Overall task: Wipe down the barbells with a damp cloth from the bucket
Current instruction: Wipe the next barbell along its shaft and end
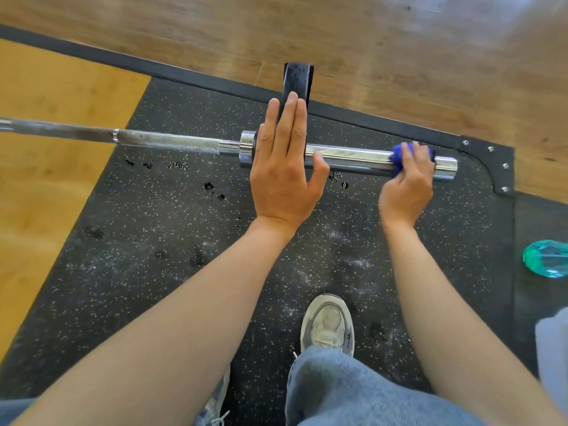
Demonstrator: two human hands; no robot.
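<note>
Rubber mat (pixel 172 241); cloth (pixel 398 155) (seemingly damp) gripped.

One barbell (pixel 353 158) on the floor, carrying one black plate (pixel 297 81). One blue cloth (pixel 399 156). Two hands: left hand (pixel 284 167), right hand (pixel 407 182). Two grey shoes (pixel 329 325). One teal bottle (pixel 547 258), far right.

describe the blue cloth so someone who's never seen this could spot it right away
Follow the chrome barbell lying on the speckled black mat toward its thick right end. There the right hand presses a bunched blue cloth around the sleeve, the only vivid blue thing on the bar.
</note>
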